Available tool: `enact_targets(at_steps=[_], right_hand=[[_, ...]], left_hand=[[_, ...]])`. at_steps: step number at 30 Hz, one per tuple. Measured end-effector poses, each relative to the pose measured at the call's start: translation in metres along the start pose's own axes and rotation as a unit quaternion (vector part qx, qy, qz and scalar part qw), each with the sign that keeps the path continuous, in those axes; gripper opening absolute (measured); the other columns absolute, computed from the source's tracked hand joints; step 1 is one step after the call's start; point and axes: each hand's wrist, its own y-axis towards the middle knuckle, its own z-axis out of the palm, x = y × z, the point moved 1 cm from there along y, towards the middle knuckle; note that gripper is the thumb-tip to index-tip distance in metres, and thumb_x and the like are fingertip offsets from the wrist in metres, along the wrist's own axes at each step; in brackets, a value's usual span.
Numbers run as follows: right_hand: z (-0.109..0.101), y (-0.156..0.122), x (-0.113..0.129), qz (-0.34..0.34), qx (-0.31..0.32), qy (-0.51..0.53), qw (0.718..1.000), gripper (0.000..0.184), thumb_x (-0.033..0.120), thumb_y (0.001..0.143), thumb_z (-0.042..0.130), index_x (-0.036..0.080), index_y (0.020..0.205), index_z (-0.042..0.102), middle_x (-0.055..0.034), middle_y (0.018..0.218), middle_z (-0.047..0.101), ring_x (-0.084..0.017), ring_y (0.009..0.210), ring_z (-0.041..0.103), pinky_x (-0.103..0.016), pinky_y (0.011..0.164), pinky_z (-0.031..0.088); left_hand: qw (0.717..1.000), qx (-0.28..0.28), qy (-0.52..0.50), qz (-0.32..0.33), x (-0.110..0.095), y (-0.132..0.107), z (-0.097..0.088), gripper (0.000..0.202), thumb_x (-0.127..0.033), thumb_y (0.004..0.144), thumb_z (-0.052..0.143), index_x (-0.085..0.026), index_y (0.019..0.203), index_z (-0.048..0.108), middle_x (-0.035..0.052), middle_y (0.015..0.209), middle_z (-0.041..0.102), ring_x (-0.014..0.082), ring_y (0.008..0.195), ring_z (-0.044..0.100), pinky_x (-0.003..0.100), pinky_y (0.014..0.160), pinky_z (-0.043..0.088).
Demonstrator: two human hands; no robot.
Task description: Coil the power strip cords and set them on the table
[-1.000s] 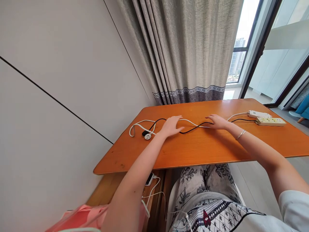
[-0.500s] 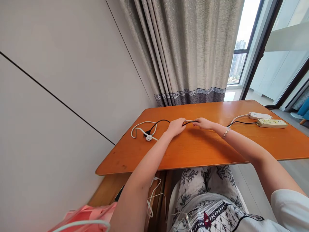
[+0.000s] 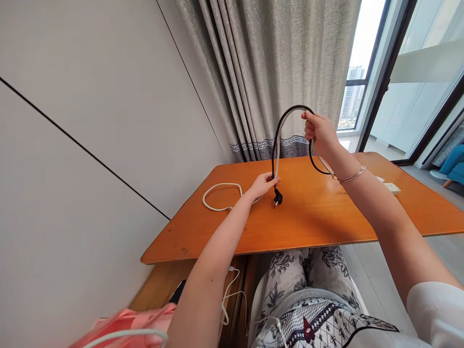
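Two power cords, one black and one white, arch up together above the table. My right hand is closed around both, raised in front of the curtain. Lower down, my left hand pinches the pair over the tabletop. A black plug dangles just below my left fingers, its metal pins showing. The rest of the white cord lies in a loose loop left of that hand; its plug is not visible. Beyond my right forearm a cream power strip is partly hidden.
The orange-brown wooden table stands against a pale wall. A grey curtain hangs behind it. Below the left edge are a pink bag, a dark phone-like object and thin white cables.
My right hand has risen with both cords, pulling them into a tall arch. The black plug has moved right and now hangs under my left hand. My right forearm covers more of the power strips.
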Motion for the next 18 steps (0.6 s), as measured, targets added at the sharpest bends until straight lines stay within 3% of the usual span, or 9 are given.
enact_targets(at_steps=[6, 9, 14, 16, 18], right_hand=[[0.033, 0.006, 0.021, -0.007, 0.028, 0.072, 0.997, 0.036, 0.055, 0.087, 0.065, 0.021, 0.089, 0.053, 0.0097, 0.058, 0.025, -0.006, 0.046, 0.026, -0.02, 0.044, 0.025], [0.054, 0.008, 0.025, 0.006, 0.042, 0.108, 0.993, 0.036, 0.056, 0.089, 0.062, 0.021, 0.092, 0.053, 0.0098, 0.059, 0.025, -0.006, 0.046, 0.027, -0.02, 0.044, 0.025], [0.085, 0.007, 0.031, 0.042, 0.061, 0.153, 0.986, 0.025, 0.043, 0.093, 0.059, 0.022, 0.086, 0.049, 0.01, 0.059, 0.024, -0.006, 0.046, 0.024, -0.021, 0.044, 0.025], [0.093, 0.007, 0.034, 0.045, 0.064, 0.17, 0.982, 0.023, 0.036, 0.094, 0.059, 0.022, 0.083, 0.045, 0.0098, 0.059, 0.023, -0.006, 0.046, 0.023, -0.021, 0.043, 0.026], [0.097, 0.009, 0.037, 0.038, 0.068, 0.176, 0.981, 0.021, 0.033, 0.095, 0.058, 0.022, 0.084, 0.044, 0.0095, 0.061, 0.021, -0.006, 0.046, 0.022, -0.02, 0.043, 0.026]], left_hand=[[0.999, 0.013, -0.02, -0.036, 0.002, -0.01, 0.025, 0.031, -0.045, 0.068, 0.077, -0.017, 0.075, 0.063, -0.0018, 0.061, 0.056, 0.0126, 0.057, 0.052, 0.027, 0.06, 0.042], [0.999, 0.01, -0.041, -0.026, 0.008, -0.019, 0.041, 0.036, -0.042, 0.068, 0.078, -0.017, 0.091, 0.067, -0.0047, 0.065, 0.05, 0.009, 0.057, 0.045, 0.023, 0.056, 0.037], [0.993, 0.089, -0.072, -0.013, 0.012, -0.027, 0.08, 0.074, -0.035, 0.063, 0.083, -0.025, 0.132, 0.056, 0.0012, 0.104, 0.062, 0.0019, 0.052, 0.034, 0.021, 0.053, 0.032], [0.992, 0.103, -0.065, -0.016, 0.012, -0.026, 0.097, 0.081, -0.034, 0.061, 0.086, -0.025, 0.135, 0.055, 0.003, 0.106, 0.064, 0.0029, 0.053, 0.035, 0.022, 0.052, 0.031], [0.993, 0.088, -0.071, -0.029, 0.012, -0.024, 0.112, 0.076, -0.035, 0.059, 0.088, -0.022, 0.129, 0.061, 0.0017, 0.093, 0.066, 0.0052, 0.053, 0.037, 0.023, 0.052, 0.031]])
